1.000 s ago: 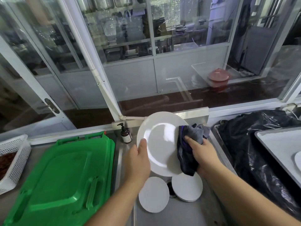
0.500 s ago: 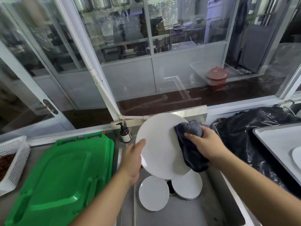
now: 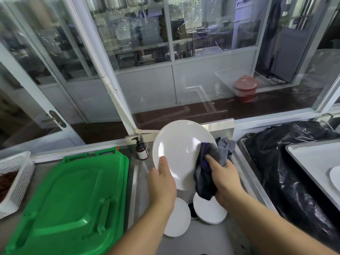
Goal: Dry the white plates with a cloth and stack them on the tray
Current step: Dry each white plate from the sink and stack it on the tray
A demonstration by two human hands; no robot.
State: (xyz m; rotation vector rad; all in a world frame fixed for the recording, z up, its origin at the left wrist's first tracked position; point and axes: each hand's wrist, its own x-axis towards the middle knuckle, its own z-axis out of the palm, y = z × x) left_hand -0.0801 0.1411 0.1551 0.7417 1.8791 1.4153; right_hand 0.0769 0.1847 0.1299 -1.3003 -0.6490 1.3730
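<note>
Plate [image 3: 181,153], white and round, is what you hold tilted up above the steel sink [image 3: 206,236] in the head view, its face turned toward you and catching a bright glare. Your left hand [image 3: 161,183] clamps its lower left rim, thumb lying on the face and the other fingers hidden behind. Your right hand [image 3: 223,178] is closed around a bunched cloth [image 3: 209,166], grey on top and dark with a purple edge below, and presses it against the plate's right side; a loose grey end of the cloth sticks out past the rim. Below your hands, two more white plates lie flat in the sink: one [image 3: 177,218] partly under your left forearm, the other [image 3: 209,210] under your right wrist, which looks like a short stack, with the dark drain opening between them. Just left of the held plate, a brown pump bottle [image 3: 141,150] stands upright at the back of the sink. Left again, a green plastic lid [image 3: 70,199] lies on the worktop, and a white mesh basket [image 3: 16,181] sits at the far left edge with something reddish brown inside. To the right of the sink, a black plastic bag [image 3: 287,162] fills a bin, and beyond it the grey tray [image 3: 312,159] carries the edge of one white plate [image 3: 335,177] at the frame's border.
</note>
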